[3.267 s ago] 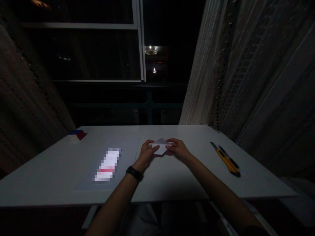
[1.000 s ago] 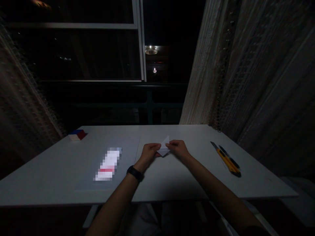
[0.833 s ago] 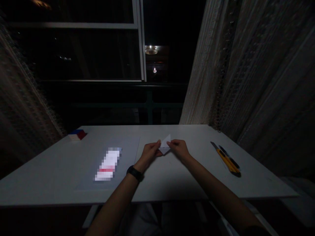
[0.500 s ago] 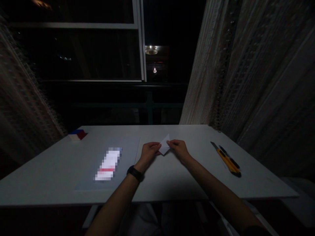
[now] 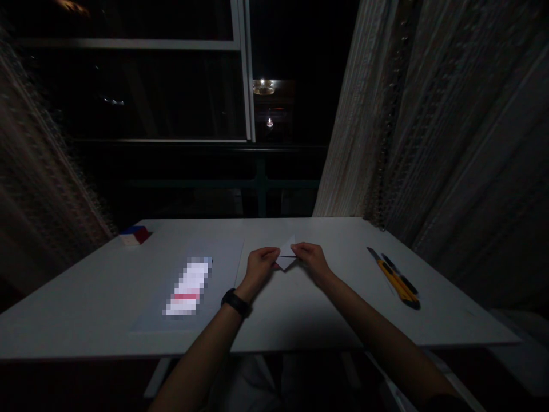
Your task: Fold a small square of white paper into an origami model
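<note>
A small folded piece of white paper (image 5: 286, 262) is held between my two hands, above the middle of the table. My left hand (image 5: 261, 264), with a dark watch on its wrist, pinches the paper's left side between thumb and fingers. On the right side, my right hand (image 5: 312, 260) pinches it in the same way. One pointed corner rises up and away from me, and another points down toward me. A dark crease or gap runs across the paper between my thumbs. My curled fingertips are partly hidden behind it.
On the white table (image 5: 274, 332), a phone with a lit, blurred-out screen (image 5: 187, 287) lies on a large white sheet (image 5: 227, 286) at left. A coloured cube (image 5: 134, 235) sits far left. A yellow utility knife (image 5: 397, 281) and a dark pen-like tool (image 5: 401, 273) lie right.
A dark line across the paper between my thumbs has become wider and plainer. Both hands keep their hold and have barely moved.
</note>
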Demonstrator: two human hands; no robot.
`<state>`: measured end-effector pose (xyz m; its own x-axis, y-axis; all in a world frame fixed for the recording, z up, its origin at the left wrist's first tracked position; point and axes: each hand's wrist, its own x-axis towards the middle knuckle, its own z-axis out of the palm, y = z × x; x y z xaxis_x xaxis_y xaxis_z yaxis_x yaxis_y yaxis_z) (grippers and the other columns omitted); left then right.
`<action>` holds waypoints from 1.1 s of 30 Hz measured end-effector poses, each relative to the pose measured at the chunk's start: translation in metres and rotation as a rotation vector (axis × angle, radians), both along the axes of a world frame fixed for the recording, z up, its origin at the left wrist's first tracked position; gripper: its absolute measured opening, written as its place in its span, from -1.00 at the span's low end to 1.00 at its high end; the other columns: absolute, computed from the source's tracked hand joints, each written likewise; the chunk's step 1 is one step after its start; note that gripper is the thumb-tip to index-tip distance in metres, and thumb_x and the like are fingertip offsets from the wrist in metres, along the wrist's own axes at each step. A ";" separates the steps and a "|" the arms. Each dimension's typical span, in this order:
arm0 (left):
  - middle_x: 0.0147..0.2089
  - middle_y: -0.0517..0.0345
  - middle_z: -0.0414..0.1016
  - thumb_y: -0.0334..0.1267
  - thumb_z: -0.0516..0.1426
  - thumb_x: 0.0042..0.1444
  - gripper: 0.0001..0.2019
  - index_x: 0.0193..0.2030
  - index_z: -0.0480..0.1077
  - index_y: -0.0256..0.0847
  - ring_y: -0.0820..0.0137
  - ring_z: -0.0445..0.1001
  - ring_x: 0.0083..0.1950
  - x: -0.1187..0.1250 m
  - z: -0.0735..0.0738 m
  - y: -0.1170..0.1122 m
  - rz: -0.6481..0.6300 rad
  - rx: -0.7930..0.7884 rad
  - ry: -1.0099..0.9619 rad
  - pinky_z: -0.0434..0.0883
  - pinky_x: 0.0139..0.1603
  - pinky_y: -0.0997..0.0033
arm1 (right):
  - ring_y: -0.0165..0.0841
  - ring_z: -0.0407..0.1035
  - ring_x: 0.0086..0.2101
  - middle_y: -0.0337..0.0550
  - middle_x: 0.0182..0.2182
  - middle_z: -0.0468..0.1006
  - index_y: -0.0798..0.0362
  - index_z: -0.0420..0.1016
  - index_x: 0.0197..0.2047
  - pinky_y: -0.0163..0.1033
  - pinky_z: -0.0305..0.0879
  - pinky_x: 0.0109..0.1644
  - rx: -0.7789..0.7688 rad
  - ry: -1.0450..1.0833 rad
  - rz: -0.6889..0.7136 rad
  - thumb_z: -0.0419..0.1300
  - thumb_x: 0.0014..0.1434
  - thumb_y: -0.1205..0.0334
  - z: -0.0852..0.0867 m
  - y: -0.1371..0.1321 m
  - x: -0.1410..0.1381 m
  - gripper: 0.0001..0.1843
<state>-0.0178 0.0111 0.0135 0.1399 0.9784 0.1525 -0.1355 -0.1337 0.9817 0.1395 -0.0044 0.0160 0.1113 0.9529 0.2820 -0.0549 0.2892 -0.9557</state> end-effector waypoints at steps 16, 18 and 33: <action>-0.38 0.00 0.53 -0.21 0.23 -0.17 -0.73 -0.33 0.50 -0.35 0.37 0.45 -0.43 0.000 -0.001 0.001 0.014 0.036 0.006 0.37 -0.48 0.47 | -0.37 0.27 -0.44 -0.18 -0.46 0.43 0.01 0.55 -0.43 -0.28 0.18 -0.36 0.155 -0.152 -0.066 0.23 -0.14 0.14 -0.004 0.004 0.006 -0.83; -0.38 -0.01 0.53 -0.20 0.23 -0.17 -0.72 -0.32 0.50 -0.36 0.38 0.45 -0.43 0.000 -0.003 0.002 -0.028 0.046 0.003 0.37 -0.47 0.46 | -0.36 0.27 -0.41 -0.16 -0.39 0.41 0.00 0.55 -0.42 -0.27 0.20 -0.34 0.207 -0.211 -0.155 0.28 -0.22 0.20 -0.005 0.006 0.006 -0.81; -0.32 -0.09 0.51 -0.09 0.23 -0.14 -0.59 -0.25 0.46 -0.44 0.36 0.47 -0.40 0.002 0.006 -0.008 -0.231 -0.034 -0.063 0.43 -0.43 0.45 | -0.35 0.30 -0.41 -0.21 -0.50 0.44 0.08 0.55 -0.50 -0.24 0.16 -0.28 0.075 -0.050 0.052 0.28 -0.17 0.10 -0.008 0.008 0.005 -0.79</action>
<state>-0.0160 0.0034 0.0198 0.3517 0.9262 0.1357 -0.2195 -0.0593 0.9738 0.1450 0.0032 0.0081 0.0459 0.9332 0.3563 -0.0246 0.3576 -0.9335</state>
